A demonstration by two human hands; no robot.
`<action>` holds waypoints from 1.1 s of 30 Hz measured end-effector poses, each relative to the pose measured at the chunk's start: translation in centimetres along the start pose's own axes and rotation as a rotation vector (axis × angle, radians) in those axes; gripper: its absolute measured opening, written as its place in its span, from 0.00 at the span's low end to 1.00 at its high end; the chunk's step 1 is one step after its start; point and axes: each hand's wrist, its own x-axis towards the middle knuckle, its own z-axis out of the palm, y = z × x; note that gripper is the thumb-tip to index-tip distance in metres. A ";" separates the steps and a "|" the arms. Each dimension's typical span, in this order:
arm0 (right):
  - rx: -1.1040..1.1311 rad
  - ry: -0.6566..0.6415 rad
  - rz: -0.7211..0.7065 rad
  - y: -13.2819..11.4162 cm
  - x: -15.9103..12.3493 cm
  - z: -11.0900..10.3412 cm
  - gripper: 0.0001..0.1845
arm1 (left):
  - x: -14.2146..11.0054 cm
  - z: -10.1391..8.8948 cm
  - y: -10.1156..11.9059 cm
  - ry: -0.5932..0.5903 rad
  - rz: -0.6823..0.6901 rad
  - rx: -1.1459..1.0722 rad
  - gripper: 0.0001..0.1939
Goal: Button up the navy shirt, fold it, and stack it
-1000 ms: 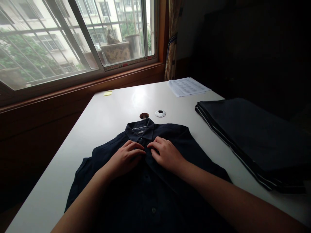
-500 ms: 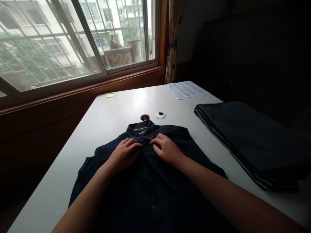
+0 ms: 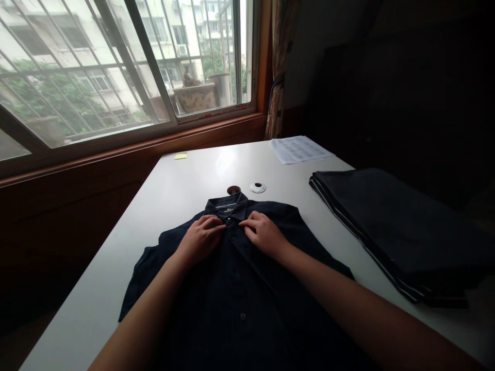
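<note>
A dark navy button-up shirt lies front side up, its collar pointing away from me. My left hand rests on the left of the front, just below the collar, with its fingers curled and pinching the cloth beside the button placket. Opposite it, my right hand has thumb and forefinger closed on the shirt at the other side of the placket. A small gap with a button separates the two sets of fingertips. More buttons run down the middle. The lower shirt fades into shadow.
The shirt lies on a white table. At the right is a folded stack of dark cloth with white-striped edges. Printed papers, a yellow sticky note, a cable hole and a white round cover are farther back.
The camera view has tilted slightly, so the window and table sit a little lower and farther right. Both hands stay at the placket, with only slight finger movement.
</note>
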 end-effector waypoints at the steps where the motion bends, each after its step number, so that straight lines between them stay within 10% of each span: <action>1: -0.010 -0.001 -0.006 0.1 0.2 0.1 0.14 | 0.0 0.1 -0.1 -0.004 -0.004 0.010 0.18; 16: -0.112 -0.039 -0.079 1.1 3.7 -0.1 0.15 | 2.0 0.2 -1.9 -0.080 -0.041 0.111 0.25; 25: -0.071 -0.036 -0.129 -2.6 -1.5 -3.5 0.07 | 1.2 -3.9 1.3 -0.244 -0.057 -0.059 0.08; 33: -0.022 -0.166 0.003 -3.1 -3.6 -2.9 0.04 | 1.5 -2.1 2.5 -0.279 0.070 -0.502 0.07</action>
